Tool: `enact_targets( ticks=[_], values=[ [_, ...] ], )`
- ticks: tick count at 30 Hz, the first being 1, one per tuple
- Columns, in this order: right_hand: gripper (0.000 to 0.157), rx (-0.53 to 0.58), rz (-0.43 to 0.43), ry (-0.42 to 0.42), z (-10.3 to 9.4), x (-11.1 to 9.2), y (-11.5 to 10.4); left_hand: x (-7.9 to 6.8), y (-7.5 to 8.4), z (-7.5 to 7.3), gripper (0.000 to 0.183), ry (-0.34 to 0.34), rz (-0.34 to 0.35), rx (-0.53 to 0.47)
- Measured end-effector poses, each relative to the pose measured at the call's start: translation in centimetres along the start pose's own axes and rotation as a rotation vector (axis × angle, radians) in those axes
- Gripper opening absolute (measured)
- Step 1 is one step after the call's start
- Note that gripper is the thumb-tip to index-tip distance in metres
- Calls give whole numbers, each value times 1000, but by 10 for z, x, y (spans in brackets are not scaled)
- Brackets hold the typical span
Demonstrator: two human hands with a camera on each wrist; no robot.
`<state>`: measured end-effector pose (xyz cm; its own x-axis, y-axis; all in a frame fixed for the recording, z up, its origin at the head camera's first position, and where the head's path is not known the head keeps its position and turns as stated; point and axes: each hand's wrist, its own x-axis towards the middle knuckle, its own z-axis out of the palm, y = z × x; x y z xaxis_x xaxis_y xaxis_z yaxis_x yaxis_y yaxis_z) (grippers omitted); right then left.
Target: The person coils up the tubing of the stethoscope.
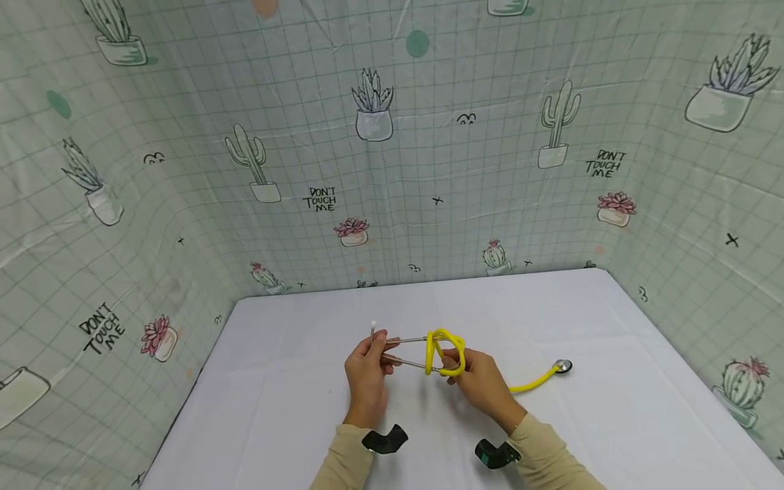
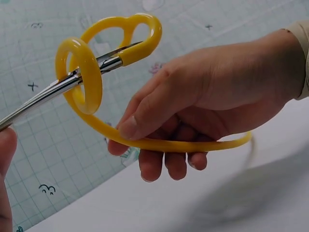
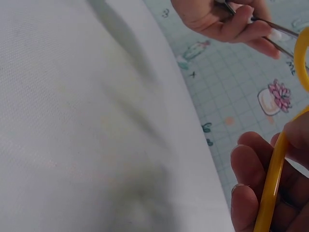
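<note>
A stethoscope with yellow tubing [image 1: 463, 354] is held up above the white table between both hands. My left hand [image 1: 366, 371] grips its metal ear tubes [image 1: 407, 339] near the earpieces; one white ear tip [image 1: 373, 323] shows above the fingers. The tubing is looped around the metal tubes, as the left wrist view shows at the yellow loop [image 2: 91, 77]. My right hand [image 1: 480, 381] pinches the tubing between thumb and fingers just below that loop. Beyond the right hand the tube runs down to the silver chest piece [image 1: 563, 367], which lies on the table.
The white tabletop [image 1: 294, 401] is bounded at the back and sides by a hanging cloth [image 1: 429, 170] printed with cacti and grid lines. A black wrist device [image 1: 384, 440] is on the left wrist, and another black device [image 1: 496, 454] on the right.
</note>
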<state>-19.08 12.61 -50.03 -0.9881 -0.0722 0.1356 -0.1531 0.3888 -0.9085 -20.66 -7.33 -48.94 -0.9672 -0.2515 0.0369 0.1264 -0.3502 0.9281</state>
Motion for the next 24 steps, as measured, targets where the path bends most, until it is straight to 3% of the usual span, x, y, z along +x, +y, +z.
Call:
enact_targets(
  ticks=[6,16,24],
  values=[
    [26,21,16,-2,1,0,-1,1,2,0,30,-24,23,-19],
    [25,-12,-28,-34,7,-3,-8,4,9,6,28,-14,81,-22],
    [20,-82,-73,-12,8,-7,-13,6,14,8,26,31,62,-11]
  ],
)
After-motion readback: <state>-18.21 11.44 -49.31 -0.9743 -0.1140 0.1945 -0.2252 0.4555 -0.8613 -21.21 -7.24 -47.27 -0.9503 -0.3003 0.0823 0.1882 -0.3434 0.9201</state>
